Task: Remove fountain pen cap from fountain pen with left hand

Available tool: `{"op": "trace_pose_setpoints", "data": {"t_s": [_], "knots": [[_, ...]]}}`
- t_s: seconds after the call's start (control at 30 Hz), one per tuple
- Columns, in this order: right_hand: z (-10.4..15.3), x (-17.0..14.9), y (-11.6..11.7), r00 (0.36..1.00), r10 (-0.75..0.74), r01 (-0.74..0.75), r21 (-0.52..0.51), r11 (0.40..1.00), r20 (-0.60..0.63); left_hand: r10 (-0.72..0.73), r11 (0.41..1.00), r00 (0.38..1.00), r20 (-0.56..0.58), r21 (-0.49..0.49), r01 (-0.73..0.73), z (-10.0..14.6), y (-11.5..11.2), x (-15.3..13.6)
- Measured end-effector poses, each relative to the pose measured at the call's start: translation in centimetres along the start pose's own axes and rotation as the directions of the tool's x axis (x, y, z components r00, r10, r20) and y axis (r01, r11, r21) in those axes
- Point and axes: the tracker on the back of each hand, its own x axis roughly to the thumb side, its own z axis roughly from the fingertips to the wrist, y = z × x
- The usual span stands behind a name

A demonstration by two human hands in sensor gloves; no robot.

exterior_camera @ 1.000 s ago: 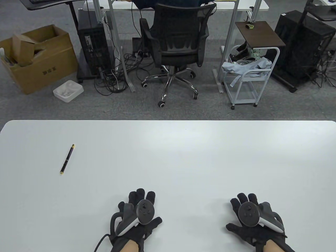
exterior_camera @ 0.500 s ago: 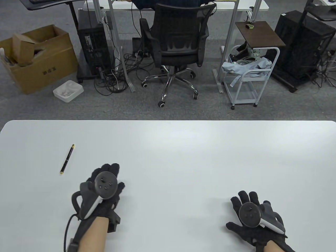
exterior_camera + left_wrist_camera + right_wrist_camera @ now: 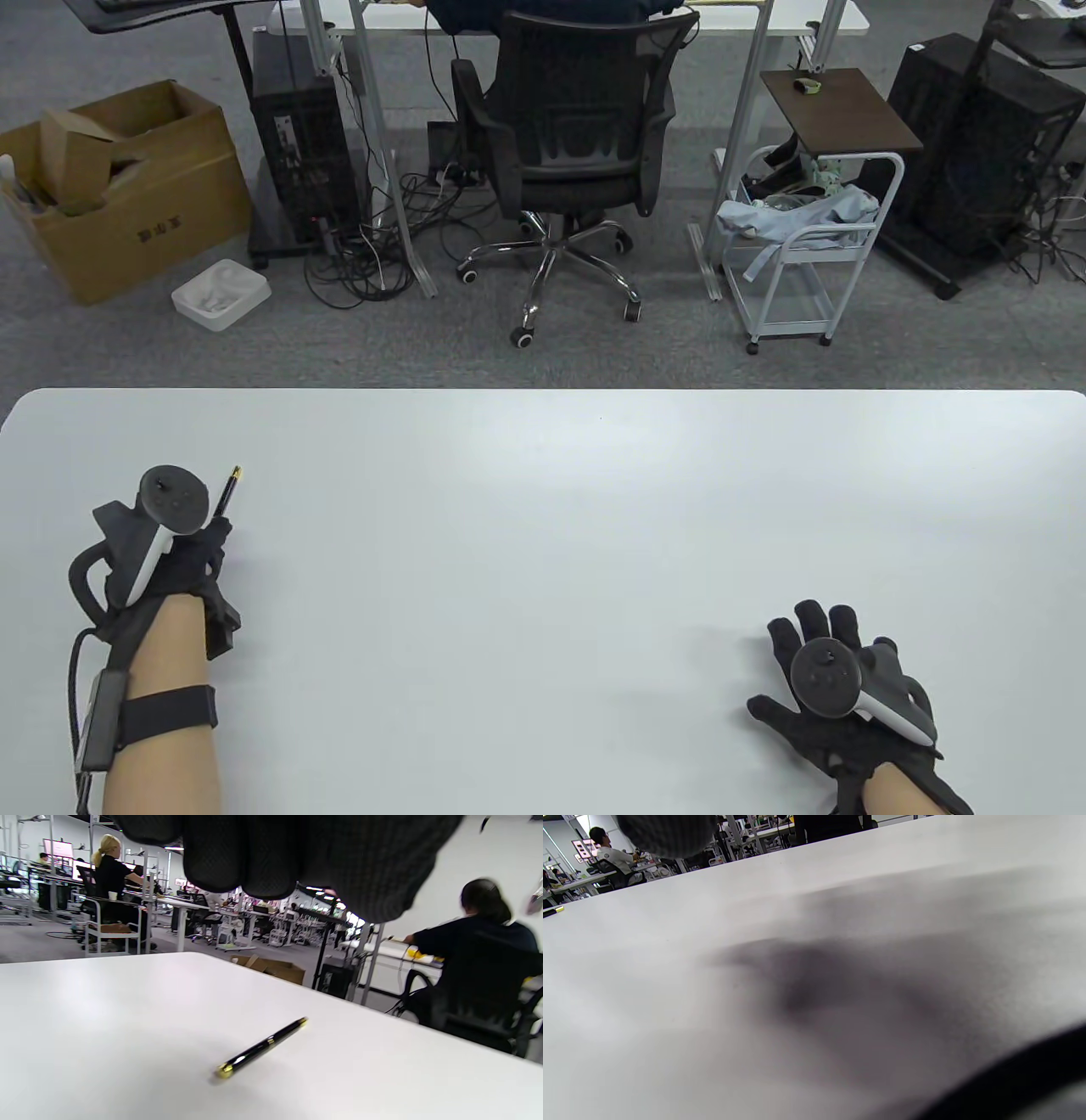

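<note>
Left hand [image 3: 182, 552] sits over the left part of the table [image 3: 543, 526], sheathed in a black knit glove with a dark round-headed tracker and white grip strapped across its back; a black band circles the bare forearm below. From above, the hand covers the near end of the fountain pen [image 3: 229, 490], so only the far stretch of the barrel and its gold tip show past the knuckles. In the left wrist view the gloved fingers [image 3: 254, 861] hang from the top edge, rounded and coarse-woven, bunched side by side and clear of the pen, which lies flat and untouched on the table beneath them; whether they are curled or loose cannot be told. The pen itself is slim, cylindrical, glossy black, with a gold band near the middle and gold trim at both ends, and the fountain pen cap [image 3: 284, 1031] is seated on the barrel, the whole lying at a slant with its far end pointing away and slightly right. Table surface is smooth, matte white, with rounded corners. Right hand [image 3: 836, 688] rests palm down near the lower right of the table, well apart from the pen, fingers spread flat and gripping nothing, in the same black glove with matching tracker. Right wrist view gives mostly blurred white tabletop. Beyond the table, a black mesh office chair [image 3: 577, 144] stands on grey carpet.
</note>
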Motion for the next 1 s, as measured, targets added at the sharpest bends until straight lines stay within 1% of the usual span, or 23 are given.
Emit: {"op": "trace_pose_setpoints", "data": {"t_s": [0.03,0.17,0.27,0.4,0.57,0.67,0.73,0.77,0.8,0.9,1.0], "knots": [[0.0,0.0,-0.1,1.0,-0.005,0.005,-0.001,1.0,-0.002,-0.008,1.0,1.0,-0.022,-0.015,0.008,-1.1,-0.8,-0.4],[-0.1,0.0,-0.1,1.0,-0.009,0.009,-0.002,1.0,0.002,-0.024,0.997,0.997,-0.069,-0.076,0.019,-4.0,-3.5,-1.3],[-0.3,0.2,0.2,1.0,0.007,-0.007,0.005,1.0,0.005,-0.098,0.99,0.991,-0.087,-0.114,0.088,-6.0,-5.4,-1.4],[-0.6,0.7,0.9,0.996,0.083,-0.083,0.026,0.996,-0.011,-0.194,0.971,0.973,-0.127,-0.167,0.172,-7.9,-7.5,-1.2],[-0.6,1.5,1.1,0.99,0.142,-0.142,0.028,0.989,0.008,-0.162,0.971,0.977,-0.14,-0.198,0.133,-9.1,-9.0,-1.2],[-0.5,1.7,0.8,0.99,0.14,-0.14,0.017,0.99,0.009,-0.174,0.957,0.973,-0.153,-0.257,0.131,-9.7,-9.9,-1.5],[-0.5,1.5,0.6,0.993,0.12,-0.12,0.01,0.993,0.007,-0.142,0.964,0.977,-0.16,-0.244,0.1,-9.9,-9.8,-1.8],[-0.5,1.4,0.6,0.994,0.108,-0.108,0.013,0.994,0.005,-0.134,0.959,0.977,-0.165,-0.269,0.086,-10.0,-9.9,-1.8],[-0.6,1.2,0.7,0.995,0.099,-0.099,0.017,0.995,0.002,-0.126,0.961,0.979,-0.163,-0.265,0.08,-9.9,-9.9,-1.8],[-0.7,0.8,0.9,0.997,0.082,-0.082,0.033,0.996,-0.009,-0.144,0.968,0.979,-0.142,-0.226,0.109,-10.0,-10.1,-1.6],[-0.8,0.8,1.1,0.997,0.081,-0.081,0.038,0.996,-0.006,-0.143,0.965,0.982,-0.123,-0.238,0.11,-9.9,-10.2,-1.4]]}}
